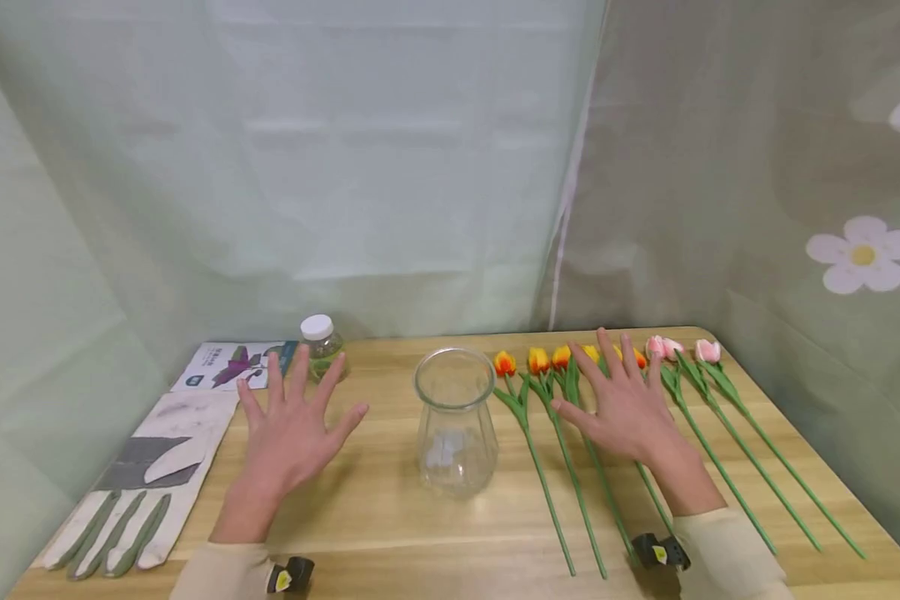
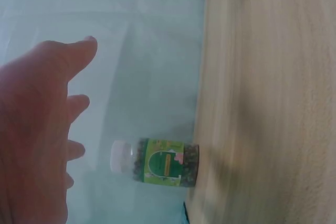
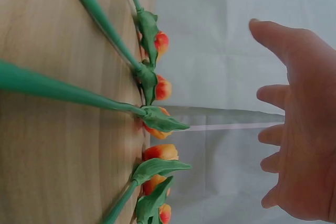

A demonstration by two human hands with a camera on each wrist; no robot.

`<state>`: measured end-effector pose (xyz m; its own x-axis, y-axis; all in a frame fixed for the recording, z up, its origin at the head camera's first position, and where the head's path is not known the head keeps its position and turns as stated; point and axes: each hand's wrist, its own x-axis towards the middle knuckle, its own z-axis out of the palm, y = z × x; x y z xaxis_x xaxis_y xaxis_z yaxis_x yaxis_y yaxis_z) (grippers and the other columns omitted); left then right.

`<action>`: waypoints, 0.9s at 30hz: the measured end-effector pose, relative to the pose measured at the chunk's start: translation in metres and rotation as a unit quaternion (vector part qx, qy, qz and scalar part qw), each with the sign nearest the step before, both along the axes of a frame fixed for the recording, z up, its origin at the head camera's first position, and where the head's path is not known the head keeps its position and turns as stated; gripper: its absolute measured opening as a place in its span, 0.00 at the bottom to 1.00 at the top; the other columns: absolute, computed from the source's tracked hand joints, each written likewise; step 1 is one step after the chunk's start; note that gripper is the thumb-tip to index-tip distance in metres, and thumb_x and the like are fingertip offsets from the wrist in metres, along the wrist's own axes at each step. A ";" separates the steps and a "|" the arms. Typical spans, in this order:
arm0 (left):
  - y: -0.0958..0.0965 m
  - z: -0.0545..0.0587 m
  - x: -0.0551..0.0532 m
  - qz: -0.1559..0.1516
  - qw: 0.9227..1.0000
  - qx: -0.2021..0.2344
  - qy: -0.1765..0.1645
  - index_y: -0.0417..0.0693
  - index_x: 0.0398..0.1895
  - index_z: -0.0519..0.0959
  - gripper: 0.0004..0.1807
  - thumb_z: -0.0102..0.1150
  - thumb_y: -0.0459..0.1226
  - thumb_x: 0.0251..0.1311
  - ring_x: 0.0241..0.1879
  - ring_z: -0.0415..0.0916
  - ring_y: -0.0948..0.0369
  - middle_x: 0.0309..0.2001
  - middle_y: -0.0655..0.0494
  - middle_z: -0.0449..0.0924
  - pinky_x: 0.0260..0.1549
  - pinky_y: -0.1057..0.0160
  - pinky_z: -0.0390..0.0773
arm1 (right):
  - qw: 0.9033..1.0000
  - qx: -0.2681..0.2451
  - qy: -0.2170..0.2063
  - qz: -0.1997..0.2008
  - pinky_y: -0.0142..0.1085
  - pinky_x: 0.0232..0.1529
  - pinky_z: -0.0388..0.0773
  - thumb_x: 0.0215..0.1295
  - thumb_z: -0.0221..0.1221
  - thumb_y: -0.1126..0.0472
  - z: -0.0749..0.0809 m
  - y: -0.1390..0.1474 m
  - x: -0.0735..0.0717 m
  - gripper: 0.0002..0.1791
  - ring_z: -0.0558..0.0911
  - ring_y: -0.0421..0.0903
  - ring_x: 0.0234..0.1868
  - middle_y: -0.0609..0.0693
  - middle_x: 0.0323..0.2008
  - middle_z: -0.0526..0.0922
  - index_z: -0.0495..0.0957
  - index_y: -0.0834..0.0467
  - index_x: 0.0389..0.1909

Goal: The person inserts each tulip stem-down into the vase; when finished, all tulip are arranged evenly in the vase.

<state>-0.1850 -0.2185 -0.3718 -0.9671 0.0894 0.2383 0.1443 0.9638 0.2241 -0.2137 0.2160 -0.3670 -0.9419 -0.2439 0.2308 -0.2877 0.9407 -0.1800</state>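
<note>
My left hand [image 1: 292, 433] is spread wide over the table, fingers straight, holding nothing. Just beyond its fingertips stands a small jar [image 2: 164, 162] with a white lid and green label. My right hand [image 1: 630, 408] hovers with fingers splayed above a row of tulips, also holding nothing. An orange-red tulip [image 1: 505, 363] lies nearest the vase, with several more orange and yellow ones beside it, partly hidden by the right hand. Pink tulips [image 1: 708, 351] lie at the right end. Between the hands a clear glass vase [image 1: 457, 450] stands upright.
A pair of white, grey and green gloves [image 1: 142, 475] lies along the table's left side. Behind them is a printed packet [image 1: 221, 365] with a purple plant picture. The wooden table [image 1: 390, 550] backs onto a hanging pale cloth [image 1: 390, 167].
</note>
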 end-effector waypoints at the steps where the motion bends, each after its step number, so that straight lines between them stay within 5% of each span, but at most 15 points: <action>1: 0.000 0.000 0.000 -0.001 1.000 0.001 0.001 0.61 0.87 0.50 0.47 0.41 0.71 0.73 0.81 0.17 0.30 0.86 0.36 0.30 0.68 0.16 0.17 | 1.000 0.000 -0.003 0.000 0.80 0.75 0.25 0.72 0.59 0.32 0.001 0.000 0.001 0.49 0.37 0.74 0.84 0.66 0.85 0.42 0.53 0.49 0.85; 4: 0.003 0.001 -0.001 -0.015 1.000 0.018 0.018 0.61 0.86 0.52 0.46 0.44 0.69 0.73 0.83 0.23 0.29 0.86 0.37 0.36 0.70 0.15 0.24 | 1.000 -0.006 0.002 0.004 0.81 0.75 0.28 0.71 0.60 0.33 0.003 0.000 0.002 0.48 0.41 0.75 0.83 0.67 0.85 0.45 0.56 0.50 0.85; 7: 0.012 0.002 -0.001 -0.058 0.991 0.110 0.053 0.56 0.85 0.57 0.42 0.53 0.61 0.74 0.84 0.39 0.33 0.85 0.40 0.47 0.75 0.19 0.40 | 0.999 -0.037 0.017 0.009 0.78 0.77 0.45 0.72 0.63 0.38 0.005 -0.003 0.004 0.43 0.58 0.73 0.80 0.67 0.80 0.61 0.63 0.54 0.81; 9: 0.025 0.003 0.001 -0.104 0.970 0.206 0.077 0.51 0.83 0.61 0.39 0.61 0.51 0.73 0.82 0.51 0.37 0.83 0.43 0.57 0.76 0.24 0.53 | 0.996 -0.086 0.014 0.014 0.70 0.71 0.68 0.72 0.65 0.44 0.005 -0.008 0.006 0.36 0.75 0.69 0.70 0.66 0.71 0.76 0.72 0.58 0.74; 11: 0.040 0.003 0.004 -0.151 0.938 0.299 0.088 0.49 0.80 0.65 0.37 0.65 0.42 0.71 0.79 0.61 0.41 0.80 0.44 0.65 0.75 0.31 0.64 | 0.989 -0.146 -0.015 0.018 0.59 0.54 0.85 0.73 0.66 0.49 0.004 -0.014 0.008 0.27 0.86 0.62 0.54 0.62 0.57 0.86 0.79 0.61 0.65; 14: 0.061 -0.001 0.011 -0.196 0.897 0.388 0.082 0.48 0.78 0.68 0.37 0.69 0.35 0.67 0.74 0.71 0.43 0.74 0.45 0.73 0.68 0.34 0.76 | 0.974 -0.209 -0.082 0.017 0.43 0.35 0.86 0.72 0.67 0.54 0.000 -0.024 0.011 0.18 0.88 0.50 0.38 0.56 0.43 0.90 0.85 0.62 0.54; 17: 0.078 -0.010 0.017 -0.197 0.878 0.433 0.053 0.52 0.79 0.66 0.40 0.72 0.33 0.64 0.71 0.74 0.43 0.72 0.44 0.76 0.64 0.35 0.80 | 0.965 -0.224 -0.134 0.010 0.37 0.30 0.82 0.70 0.68 0.56 -0.005 -0.032 0.013 0.13 0.84 0.44 0.32 0.52 0.36 0.89 0.87 0.60 0.47; 23: 0.100 -0.024 0.024 -0.160 0.868 0.469 0.025 0.61 0.82 0.58 0.52 0.77 0.33 0.59 0.70 0.75 0.42 0.71 0.41 0.76 0.62 0.35 0.81 | 0.952 -0.242 -0.189 0.003 0.36 0.25 0.82 0.68 0.70 0.60 -0.016 -0.043 0.014 0.09 0.82 0.44 0.23 0.50 0.30 0.86 0.86 0.61 0.42; 27: 0.106 -0.029 0.026 -0.167 0.877 0.447 0.060 0.60 0.82 0.56 0.54 0.77 0.30 0.57 0.69 0.76 0.40 0.72 0.39 0.75 0.59 0.36 0.84 | 0.948 -0.244 -0.203 0.014 0.35 0.21 0.81 0.67 0.69 0.63 -0.021 -0.047 0.015 0.06 0.81 0.45 0.19 0.51 0.24 0.84 0.86 0.62 0.39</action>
